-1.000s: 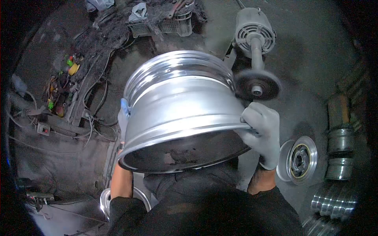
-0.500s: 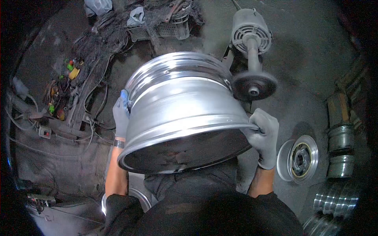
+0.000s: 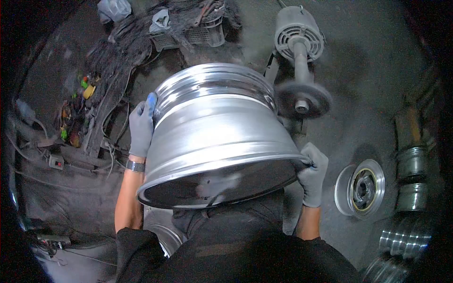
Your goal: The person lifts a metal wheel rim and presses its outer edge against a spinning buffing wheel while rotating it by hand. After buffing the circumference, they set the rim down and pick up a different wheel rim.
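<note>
A large shiny metal wheel rim [image 3: 222, 125] is held up in front of my body, tilted so its dark open side faces me. My left hand [image 3: 143, 125], in a grey glove with a blue thumb tip, is closed on its upper left side. Gloved in grey too, my right hand [image 3: 312, 172] grips the near lip at the right, fingers curled over the edge. Just past the rim's right side is a dark polishing wheel [image 3: 303, 100] on the shaft of an electric motor [image 3: 298, 33]; its edge looks blurred and overlaps the rim's edge in this view.
Another wheel rim [image 3: 363, 188] lies on the floor at right. Beyond it, several rims [image 3: 411, 195] are stacked along the wall. A plastic crate [image 3: 188, 38] stands among dark fibrous dust at the back. Cables and a switch box [image 3: 56, 162] are on the left.
My left hand has moved up and left along the rim, and my right hand has dropped slightly. The rim has turned a little and shifted slightly left.
</note>
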`<action>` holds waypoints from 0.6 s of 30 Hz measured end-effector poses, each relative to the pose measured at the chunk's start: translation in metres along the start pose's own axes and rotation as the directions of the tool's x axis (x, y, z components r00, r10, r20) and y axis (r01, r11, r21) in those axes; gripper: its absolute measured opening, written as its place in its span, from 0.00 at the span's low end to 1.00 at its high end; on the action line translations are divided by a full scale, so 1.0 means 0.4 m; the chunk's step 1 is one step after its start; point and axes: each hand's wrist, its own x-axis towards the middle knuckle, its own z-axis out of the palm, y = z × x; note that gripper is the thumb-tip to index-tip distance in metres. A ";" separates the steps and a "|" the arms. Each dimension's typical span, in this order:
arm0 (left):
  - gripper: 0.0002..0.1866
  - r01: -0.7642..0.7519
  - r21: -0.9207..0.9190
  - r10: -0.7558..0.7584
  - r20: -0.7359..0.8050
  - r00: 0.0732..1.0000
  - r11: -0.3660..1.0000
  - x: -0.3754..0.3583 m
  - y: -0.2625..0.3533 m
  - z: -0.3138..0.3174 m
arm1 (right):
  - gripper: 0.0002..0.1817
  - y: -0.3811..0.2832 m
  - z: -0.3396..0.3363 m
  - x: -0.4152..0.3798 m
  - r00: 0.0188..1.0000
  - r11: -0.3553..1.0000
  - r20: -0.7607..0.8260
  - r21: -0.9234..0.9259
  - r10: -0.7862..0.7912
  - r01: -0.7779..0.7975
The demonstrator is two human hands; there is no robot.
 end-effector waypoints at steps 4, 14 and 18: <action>0.29 -0.091 0.133 0.091 0.005 0.996 0.987 0.017 0.014 0.004 | 0.16 0.016 0.009 -0.027 0.999 0.998 -0.050 0.056 -0.005 0.008; 0.29 -0.123 0.194 0.119 0.034 0.992 0.973 0.025 0.013 0.001 | 0.18 0.018 0.012 -0.001 0.994 0.996 -0.053 0.027 0.092 -0.090; 0.24 -0.012 0.138 0.003 0.060 0.998 0.990 0.007 0.028 -0.007 | 0.16 -0.198 -0.015 0.178 0.934 0.958 0.237 -0.040 -0.267 0.284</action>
